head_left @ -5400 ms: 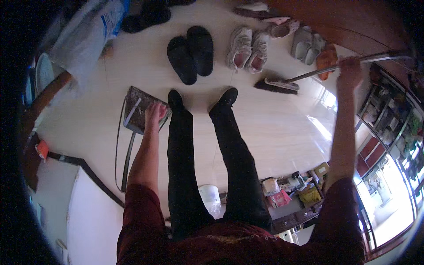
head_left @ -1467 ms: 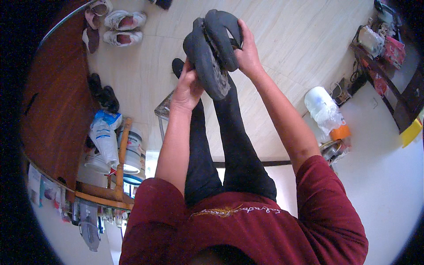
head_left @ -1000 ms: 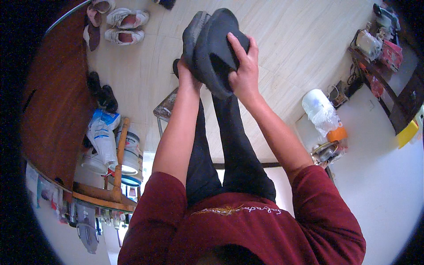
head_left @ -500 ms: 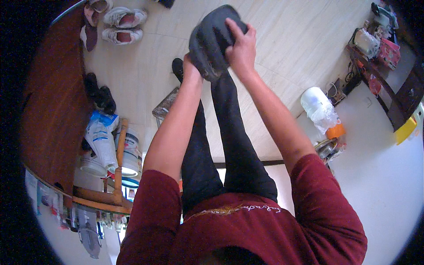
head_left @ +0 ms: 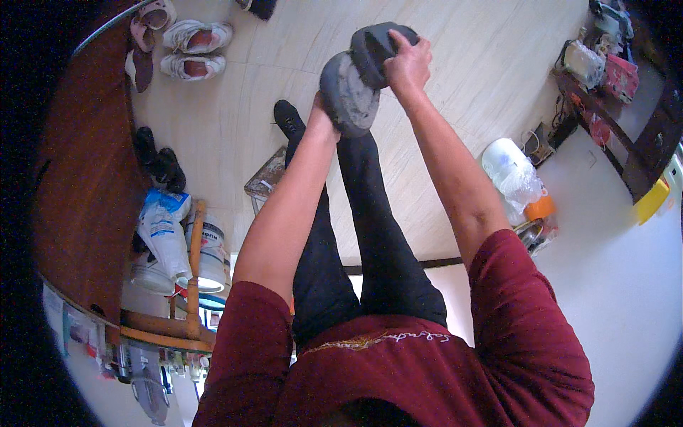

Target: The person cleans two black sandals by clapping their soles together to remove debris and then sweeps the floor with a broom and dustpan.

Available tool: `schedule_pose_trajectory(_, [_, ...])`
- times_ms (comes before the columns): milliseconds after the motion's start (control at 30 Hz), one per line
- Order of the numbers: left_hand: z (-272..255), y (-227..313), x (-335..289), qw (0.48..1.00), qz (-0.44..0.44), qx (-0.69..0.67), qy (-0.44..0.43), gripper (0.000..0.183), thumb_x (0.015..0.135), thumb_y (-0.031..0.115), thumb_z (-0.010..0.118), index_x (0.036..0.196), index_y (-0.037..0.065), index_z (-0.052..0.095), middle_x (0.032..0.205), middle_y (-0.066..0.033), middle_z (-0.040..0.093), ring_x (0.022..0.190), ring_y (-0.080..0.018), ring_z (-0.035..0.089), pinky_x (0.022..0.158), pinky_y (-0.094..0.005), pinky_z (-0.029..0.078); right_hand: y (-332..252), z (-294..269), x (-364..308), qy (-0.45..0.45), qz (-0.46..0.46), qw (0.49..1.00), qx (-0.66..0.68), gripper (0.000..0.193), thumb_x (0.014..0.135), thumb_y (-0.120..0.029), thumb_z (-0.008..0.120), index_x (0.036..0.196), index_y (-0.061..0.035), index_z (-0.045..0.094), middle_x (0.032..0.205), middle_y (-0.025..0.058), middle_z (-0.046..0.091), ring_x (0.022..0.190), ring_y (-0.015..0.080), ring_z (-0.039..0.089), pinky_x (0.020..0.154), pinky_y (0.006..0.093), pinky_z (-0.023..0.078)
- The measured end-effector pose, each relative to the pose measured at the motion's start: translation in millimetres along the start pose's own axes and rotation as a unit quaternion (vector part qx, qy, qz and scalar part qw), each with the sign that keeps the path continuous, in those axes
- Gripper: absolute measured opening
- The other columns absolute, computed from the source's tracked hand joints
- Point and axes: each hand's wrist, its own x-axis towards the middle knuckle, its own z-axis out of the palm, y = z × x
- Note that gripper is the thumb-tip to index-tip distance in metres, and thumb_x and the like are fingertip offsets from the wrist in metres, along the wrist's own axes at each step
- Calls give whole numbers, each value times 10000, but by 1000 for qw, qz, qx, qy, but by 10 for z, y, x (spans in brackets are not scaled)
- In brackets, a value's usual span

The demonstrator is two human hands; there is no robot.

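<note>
In front of me, above the floor, I hold a pair of dark grey slippers, one in each hand. The left slipper (head_left: 350, 98) turns its worn, pale-smudged sole up toward me. My left hand (head_left: 324, 119) is closed on its near edge, with most of the fingers hidden behind it. The right slipper (head_left: 371, 55) lies farther off and to the right, touching or overlapping the left one. My right hand (head_left: 408, 65) grips its right side, with the thumb on top and the other fingers partly out of sight.
White sneakers (head_left: 196, 51) and black shoes (head_left: 160, 158) line the left side by a brown wooden surface (head_left: 85, 178). A small stool (head_left: 266, 174) stands by my left leg. On the right are a white container (head_left: 504, 158) and a cluttered dark shelf (head_left: 612, 128).
The slippers, earlier bunched together, are now spread apart. The left one shows its sole, and the right one has shifted right with my right hand.
</note>
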Motion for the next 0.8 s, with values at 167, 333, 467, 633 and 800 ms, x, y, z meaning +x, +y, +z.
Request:
schedule_pose_trajectory(167, [-188,53,139,994,-41,-104,-7,351,859,257,423,1149,65,471,1104,-65,530,973,-185,518,864,-318,429,-301,-360,-498,-54,-63,994,63,547,612,14,523,1089,-254,552,1193,170,360,1061,343,415,847,395,404])
schedule_pose_trajectory(333, [68,13,-68,991,-21,41,128,349,872,272,383,1114,46,495,1075,-71,542,955,-178,518,864,-294,407,48,72,-83,-34,46,998,12,532,616,-32,556,1091,-271,552,1169,180,378,1040,350,427,841,399,406])
schedule_pose_trajectory(467, [-71,155,-104,959,70,159,222,482,865,423,344,1108,19,446,1031,-86,521,921,-175,504,810,-294,397,669,275,255,-61,201,974,82,451,641,-88,543,1072,-217,563,1150,162,410,1017,339,435,857,381,399])
schedule_pose_trajectory(633, [565,825,-224,669,347,587,296,625,730,18,537,1272,77,231,1240,-139,301,1099,-290,396,917,-351,345,1042,-257,201,74,337,760,551,346,780,-94,484,1125,-73,459,1025,106,532,834,265,567,795,342,452])
schedule_pose_trajectory(800, [1144,635,37,560,368,713,208,762,622,-102,550,1282,95,223,1271,-138,257,1134,-353,353,926,-382,346,316,-241,2,43,142,774,616,342,890,-167,316,1177,-11,417,1112,118,502,1020,199,477,887,297,369])
